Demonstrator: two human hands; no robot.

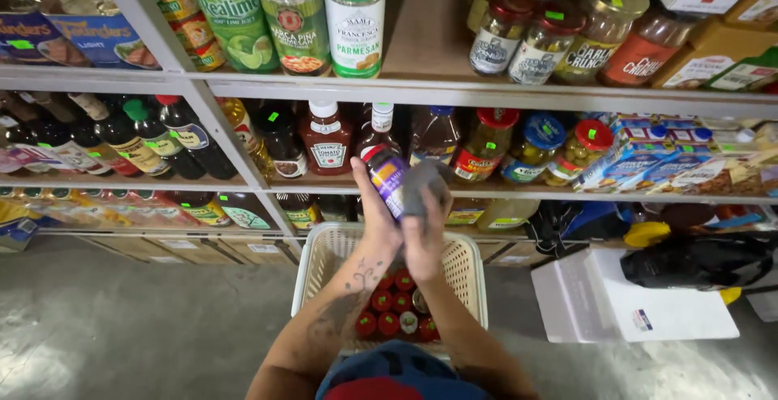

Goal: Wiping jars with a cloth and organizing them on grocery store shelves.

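Observation:
My left hand (pixel 374 220) grips a dark jar with a purple label and a red lid (pixel 386 177), raised in front of the middle shelf. My right hand (pixel 425 230) presses a grey cloth (pixel 423 183) against the jar's side. Below both hands stands a cream plastic basket (pixel 468 266) holding several red-lidded jars (pixel 391 312). My forearms reach up over the basket from the bottom of the view.
Grey metal shelves (pixel 454 92) hold bottles and jars: green-capped shakers on top, a ketchup bottle (pixel 327 136) and sauces in the middle row. A white box (pixel 624 307) lies on the concrete floor at right, a black bag (pixel 701 260) beside it.

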